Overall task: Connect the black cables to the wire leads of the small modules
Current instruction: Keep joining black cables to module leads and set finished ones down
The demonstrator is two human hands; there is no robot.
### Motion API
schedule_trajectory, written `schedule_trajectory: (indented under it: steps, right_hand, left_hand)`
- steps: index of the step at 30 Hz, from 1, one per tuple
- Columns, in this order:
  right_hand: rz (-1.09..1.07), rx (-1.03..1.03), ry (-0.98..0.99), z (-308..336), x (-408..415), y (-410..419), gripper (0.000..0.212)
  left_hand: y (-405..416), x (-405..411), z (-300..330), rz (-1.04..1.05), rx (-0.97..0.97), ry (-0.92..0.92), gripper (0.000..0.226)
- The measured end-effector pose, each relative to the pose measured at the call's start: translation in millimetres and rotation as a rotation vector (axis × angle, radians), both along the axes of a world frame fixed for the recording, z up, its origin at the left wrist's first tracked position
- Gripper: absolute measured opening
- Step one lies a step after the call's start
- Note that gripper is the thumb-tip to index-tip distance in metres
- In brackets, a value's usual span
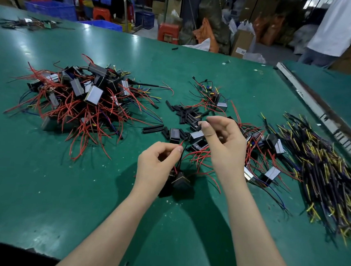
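1. The left hand (158, 161) was pinched together on the thin wire leads (180, 154) of a small black module (179, 179), which hung just below that hand, close over the green desk (57, 196)
2. The right hand (223, 141), just right of and above the held module, had thumb and forefinger curled together around something small and dark; what exactly it held could not be told
3. The black cables (326, 179) lay in a loose sheaf well to the right of the held module, dark sheaths with yellow stripped tips
4. A big pile of modules (81, 100) sat well to its left, boxy black shells with shiny metal faces and a tangle of red leads
5. Short black tube pieces (182, 112) were scattered just beyond the held module
6. Judged from this, the module would be light and rigid, while its leads would be limp and springy, apt to slip or kink; the safest hold seemed to be on the insulation near the bare tip
7. The cables looked stiffer, best taken close to their ends
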State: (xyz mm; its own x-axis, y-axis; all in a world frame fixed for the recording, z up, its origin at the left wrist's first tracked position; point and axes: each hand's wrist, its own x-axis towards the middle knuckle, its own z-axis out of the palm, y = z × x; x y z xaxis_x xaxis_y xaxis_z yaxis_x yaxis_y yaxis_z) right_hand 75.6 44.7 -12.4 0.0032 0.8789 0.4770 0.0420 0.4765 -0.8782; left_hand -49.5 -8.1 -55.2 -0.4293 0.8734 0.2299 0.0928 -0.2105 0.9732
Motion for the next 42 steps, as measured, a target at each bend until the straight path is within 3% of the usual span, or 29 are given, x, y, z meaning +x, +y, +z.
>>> schedule_trajectory:
  steps: [10,16,28,36,42]
  right_hand:
    - [-0.006,0.125,-0.27,-13.3,-5.1,0.6,0.011]
    - [-0.04,0.075,0.022,-6.3,-4.7,-0.7,0.01]
    - [0.039,-0.001,-0.123,-18.1,-14.4,-3.2,0.017]
    - [0.132,-0.264,0.133,-20.4,-18.1,-1.5,0.009]
    - [0.221,-0.314,0.071,-14.6,-9.0,1.1,0.015]
  left_hand:
    - [-1.5,-0.6,0.6,-0.01,-0.01,0.001,0.011]
    - [-1.2,-0.7,0.1,-0.009,-0.02,0.007,0.014]
    - [-2.7,0.2,4.4,-0.009,0.001,0.014,0.014]
    - [-2.2,0.8,3.6,-0.032,0.011,-0.025,0.013]
    - [-1.2,0.2,1.9,-0.044,0.002,0.048,0.01]
